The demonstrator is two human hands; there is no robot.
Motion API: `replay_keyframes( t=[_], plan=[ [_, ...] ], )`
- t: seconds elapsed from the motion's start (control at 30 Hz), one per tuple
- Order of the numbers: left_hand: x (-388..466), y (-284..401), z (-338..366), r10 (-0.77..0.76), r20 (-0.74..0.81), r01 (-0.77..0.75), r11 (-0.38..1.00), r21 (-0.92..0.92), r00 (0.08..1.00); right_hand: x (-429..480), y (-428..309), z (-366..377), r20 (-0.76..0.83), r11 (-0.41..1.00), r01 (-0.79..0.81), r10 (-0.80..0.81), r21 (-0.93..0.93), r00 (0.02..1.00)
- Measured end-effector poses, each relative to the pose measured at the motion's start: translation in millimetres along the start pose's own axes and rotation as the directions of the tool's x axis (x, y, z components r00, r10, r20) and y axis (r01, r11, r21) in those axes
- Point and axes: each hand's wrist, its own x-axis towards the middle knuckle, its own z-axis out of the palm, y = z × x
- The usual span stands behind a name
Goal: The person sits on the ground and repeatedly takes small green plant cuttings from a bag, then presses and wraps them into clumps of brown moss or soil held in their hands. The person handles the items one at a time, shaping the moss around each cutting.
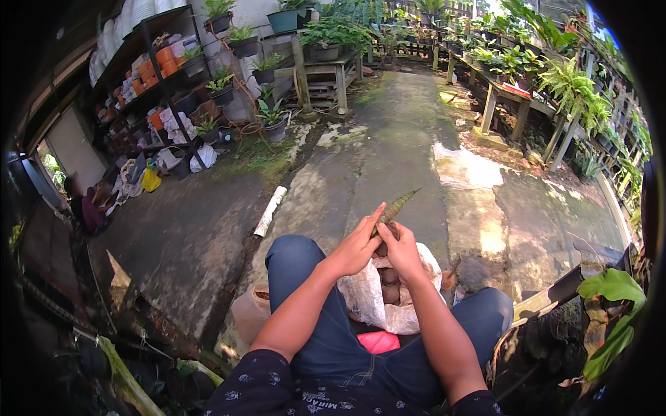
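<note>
Both hands meet above an open white woven sack [361, 299] between my knees. A pointed, mottled green plant leaf [398, 206] rises from between them, angled up to the right. My left hand [356, 247] holds the leaf's lower part, its index finger extended along it. My right hand [399, 248] is closed around the leaf's base and a brown lump, which the fingers partly hide. Several round brown lumps [390, 286], perhaps balls of soil, lie inside the sack. Below the sack, a pink object [379, 342] shows at my lap.
A white pipe piece [270, 211] lies on the concrete floor ahead. Left of my knee stands a pale bag [252, 314]. A shelf [171, 78] with orange pots is at the left, near a seated person [92, 208]. Plant benches [494, 86] line the right.
</note>
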Motion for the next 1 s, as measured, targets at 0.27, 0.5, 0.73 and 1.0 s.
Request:
replay_keyframes(
  t=[0.27, 0.5, 0.73, 1.0],
  plan=[
    [2, 8, 4, -0.065, -0.038, 0.044, 0.915, -0.4, 0.997, 17, 24, -7, -0.003, 0.973, 0.084, -0.086, 0.214, 0.996],
    [2, -15, -4, -0.07, 0.067, 0.096, 0.821, -0.563, 0.995, -1, -3, -1, 0.235, 0.965, 0.016, -0.08, 0.262, 0.969],
    [0, 4, -1, -0.11, -0.009, 0.101, 0.939, -0.328, 0.994, 3, 11, -2, 0.134, 0.97, 0.041, -0.075, 0.24, 0.988],
    [1, -3, 4, -0.005, -0.101, -0.015, 0.982, -0.188, 0.995, 0, 4, -3, 0.115, 0.983, 0.038, -0.059, 0.177, 0.992]
  ],
)
